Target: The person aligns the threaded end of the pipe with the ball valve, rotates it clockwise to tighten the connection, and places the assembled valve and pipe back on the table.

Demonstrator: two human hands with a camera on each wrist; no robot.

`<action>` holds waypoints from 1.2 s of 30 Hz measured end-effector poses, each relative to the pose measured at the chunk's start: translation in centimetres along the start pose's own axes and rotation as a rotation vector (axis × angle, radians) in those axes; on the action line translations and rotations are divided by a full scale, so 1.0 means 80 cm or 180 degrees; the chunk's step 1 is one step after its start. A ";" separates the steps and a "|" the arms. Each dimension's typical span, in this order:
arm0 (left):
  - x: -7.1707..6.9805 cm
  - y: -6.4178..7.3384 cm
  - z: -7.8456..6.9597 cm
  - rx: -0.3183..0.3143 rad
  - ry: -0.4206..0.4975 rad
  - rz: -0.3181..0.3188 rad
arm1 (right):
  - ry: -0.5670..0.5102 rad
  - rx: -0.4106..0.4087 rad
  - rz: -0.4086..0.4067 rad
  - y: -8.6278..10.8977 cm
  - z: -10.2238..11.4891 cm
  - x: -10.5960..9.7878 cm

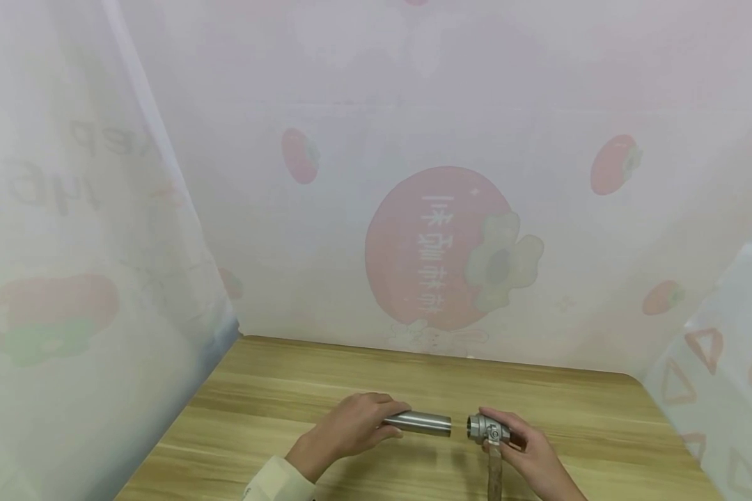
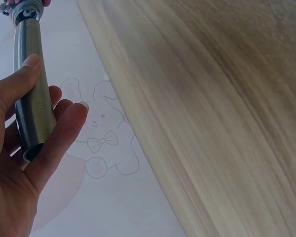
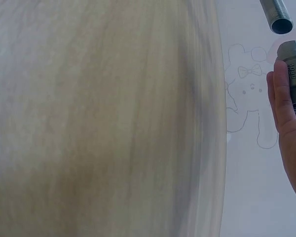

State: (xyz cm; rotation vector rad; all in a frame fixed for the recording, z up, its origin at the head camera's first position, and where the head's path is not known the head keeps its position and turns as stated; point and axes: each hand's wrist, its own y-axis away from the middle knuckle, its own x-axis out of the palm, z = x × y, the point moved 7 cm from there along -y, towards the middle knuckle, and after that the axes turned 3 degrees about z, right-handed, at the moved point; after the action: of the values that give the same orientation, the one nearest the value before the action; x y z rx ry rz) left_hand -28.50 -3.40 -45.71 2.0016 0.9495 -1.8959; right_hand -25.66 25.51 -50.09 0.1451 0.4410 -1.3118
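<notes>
My left hand (image 1: 358,426) grips a short steel pipe (image 1: 423,423) between thumb and fingers. In the left wrist view the hollow near end of the pipe (image 2: 34,108) shows beside the palm. The far end looks threaded in the right wrist view, where the pipe (image 3: 276,17) points at the valve. My right hand (image 1: 529,449) holds a metal ball valve (image 1: 489,428) by its body, fingers along its sides. A long lever handle (image 1: 494,473) hangs from the valve toward me. A small gap separates pipe end and valve opening in the head view.
Both hands are over a wood-grain table (image 1: 276,376). A pale curtain (image 1: 326,278) printed with red fruit stands behind its far edge, and similar cloth (image 1: 50,229) hangs at the left. Another printed cloth (image 1: 721,410) is on the right side.
</notes>
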 end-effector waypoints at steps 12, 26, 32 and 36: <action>0.003 -0.004 0.001 0.0008 -0.0012 0.0002 | -0.0138 0.0070 0.0019 -0.002 0.003 0.002; 0.005 -0.007 -0.001 0.0016 0.0007 -0.0021 | -0.0285 0.0096 0.0023 -0.003 0.002 0.005; 0.006 -0.008 -0.001 0.0003 0.0011 -0.0028 | -0.0299 0.0115 0.0037 -0.004 0.002 0.004; 0.006 -0.008 -0.002 -0.0003 0.0025 -0.0031 | -0.0347 0.0095 0.0086 -0.004 0.001 0.004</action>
State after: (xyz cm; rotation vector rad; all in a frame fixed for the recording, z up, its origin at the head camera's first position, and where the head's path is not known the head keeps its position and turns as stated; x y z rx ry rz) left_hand -28.80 -2.69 -45.96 2.0092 0.9638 -1.8936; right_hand -25.91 25.09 -50.11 0.1036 0.3260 -1.2933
